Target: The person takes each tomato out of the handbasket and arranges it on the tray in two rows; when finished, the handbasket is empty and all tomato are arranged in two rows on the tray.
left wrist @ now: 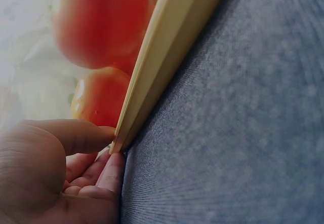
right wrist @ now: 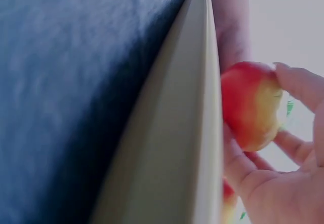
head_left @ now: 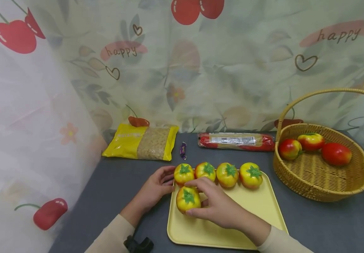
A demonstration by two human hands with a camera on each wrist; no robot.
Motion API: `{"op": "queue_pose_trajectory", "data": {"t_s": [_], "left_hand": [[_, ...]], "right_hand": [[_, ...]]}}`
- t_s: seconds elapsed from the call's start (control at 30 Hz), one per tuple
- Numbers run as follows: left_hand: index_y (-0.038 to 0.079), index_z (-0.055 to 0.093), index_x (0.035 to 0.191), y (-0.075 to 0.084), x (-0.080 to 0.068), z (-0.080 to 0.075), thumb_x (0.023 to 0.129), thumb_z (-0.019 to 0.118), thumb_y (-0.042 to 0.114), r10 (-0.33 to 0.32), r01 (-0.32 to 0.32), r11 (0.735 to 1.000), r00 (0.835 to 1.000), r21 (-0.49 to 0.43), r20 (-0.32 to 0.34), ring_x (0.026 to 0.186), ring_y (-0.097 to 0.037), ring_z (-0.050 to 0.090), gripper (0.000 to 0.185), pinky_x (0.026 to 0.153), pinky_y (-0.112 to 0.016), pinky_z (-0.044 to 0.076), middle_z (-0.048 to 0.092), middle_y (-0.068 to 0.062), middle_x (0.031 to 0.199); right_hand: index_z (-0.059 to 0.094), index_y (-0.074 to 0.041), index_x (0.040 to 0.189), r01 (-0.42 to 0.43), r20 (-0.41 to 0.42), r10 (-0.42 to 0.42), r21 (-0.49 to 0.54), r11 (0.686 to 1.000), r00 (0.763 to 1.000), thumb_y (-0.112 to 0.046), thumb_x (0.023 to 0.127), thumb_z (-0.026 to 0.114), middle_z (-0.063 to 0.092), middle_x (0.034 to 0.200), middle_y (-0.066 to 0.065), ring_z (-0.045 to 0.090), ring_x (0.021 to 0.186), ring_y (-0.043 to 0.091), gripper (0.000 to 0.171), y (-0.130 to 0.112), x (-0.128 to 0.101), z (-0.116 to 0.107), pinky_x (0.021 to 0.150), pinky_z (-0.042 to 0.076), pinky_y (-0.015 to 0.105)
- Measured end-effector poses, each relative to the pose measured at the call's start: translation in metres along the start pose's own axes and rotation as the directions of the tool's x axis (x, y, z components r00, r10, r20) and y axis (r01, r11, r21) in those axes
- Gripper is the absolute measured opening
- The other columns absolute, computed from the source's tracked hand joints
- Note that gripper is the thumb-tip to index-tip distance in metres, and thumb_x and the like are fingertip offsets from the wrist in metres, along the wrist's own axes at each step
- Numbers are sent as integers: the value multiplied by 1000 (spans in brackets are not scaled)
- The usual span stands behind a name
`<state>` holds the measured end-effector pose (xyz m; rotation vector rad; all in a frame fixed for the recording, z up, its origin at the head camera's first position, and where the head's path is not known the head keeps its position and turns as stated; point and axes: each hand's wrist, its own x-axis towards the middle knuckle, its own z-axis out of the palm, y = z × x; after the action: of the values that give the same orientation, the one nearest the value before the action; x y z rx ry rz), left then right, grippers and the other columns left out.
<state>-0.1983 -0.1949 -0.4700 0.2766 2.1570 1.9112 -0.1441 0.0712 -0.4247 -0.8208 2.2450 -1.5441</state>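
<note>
My right hand (head_left: 214, 203) grips a yellow-and-red tomato (head_left: 188, 200) with a green star-shaped top, thumb on its near side and fingers on its far side. The held tomato (right wrist: 250, 105) stands low over the yellow tray (head_left: 219, 236), at its left side. Behind it, several similar tomatoes (head_left: 227, 175) form a row along the tray's far edge. My left hand (head_left: 153, 188) is at the tray's far left corner. In the left wrist view, the thumb and fingers of that hand (left wrist: 61, 168) pinch the tray's rim (left wrist: 152, 72), close beside a tomato (left wrist: 101, 97).
A wicker basket (head_left: 322, 191) with a tall handle stands on the right, holding a red tomato (head_left: 336, 154) and two red-yellow fruits (head_left: 310, 141). Along the back lie a yellow bag of grain (head_left: 140, 142), a purple-wrapped candy (head_left: 183, 151) and a red-ended noodle pack (head_left: 236, 141), before a printed curtain.
</note>
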Motion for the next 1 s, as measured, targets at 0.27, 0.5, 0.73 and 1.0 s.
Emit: {"op": "queue_pose_trajectory", "data": {"t_s": [0.27, 0.5, 0.73, 1.0], "left_hand": [[-3, 45, 159, 0, -1, -2, 96, 71, -8, 11, -11, 1000, 1000, -18, 13, 149, -38, 47, 68, 118, -46, 44, 48, -22, 161], [-2, 46, 159, 1, -1, -1, 97, 71, -7, 11, -11, 1000, 1000, -10, 13, 148, -38, 48, 67, 118, -46, 44, 48, -21, 161], [-2, 46, 159, 1, -1, -1, 96, 71, -8, 8, -8, 1000, 1000, 2, 7, 148, -38, 48, 67, 118, -46, 45, 49, -21, 161], [-2, 46, 159, 0, -1, -1, 97, 70, -8, 14, -14, 1000, 1000, 4, 10, 148, -38, 48, 67, 118, -45, 44, 48, -21, 161]], "right_hand": [[62, -18, 148, -26, 31, 28, -78, 997, 999, -30, 97, 87, 54, 136, 4, 55, 115, 24, 58, 4, 2, 5, 89, 60, 34], [63, -17, 148, -20, 7, 21, -110, 994, 1000, -31, 96, 88, 55, 134, 3, 54, 108, 23, 60, 3, 3, 8, 83, 56, 33], [63, -19, 149, -38, -15, 37, -54, 998, 999, -27, 95, 89, 54, 132, 7, 56, 111, 24, 61, 4, 4, 11, 82, 61, 30], [61, -18, 151, -56, -17, 56, -39, 998, 998, -27, 96, 88, 54, 137, 9, 57, 116, 24, 62, 6, 6, 12, 83, 61, 30]]}}
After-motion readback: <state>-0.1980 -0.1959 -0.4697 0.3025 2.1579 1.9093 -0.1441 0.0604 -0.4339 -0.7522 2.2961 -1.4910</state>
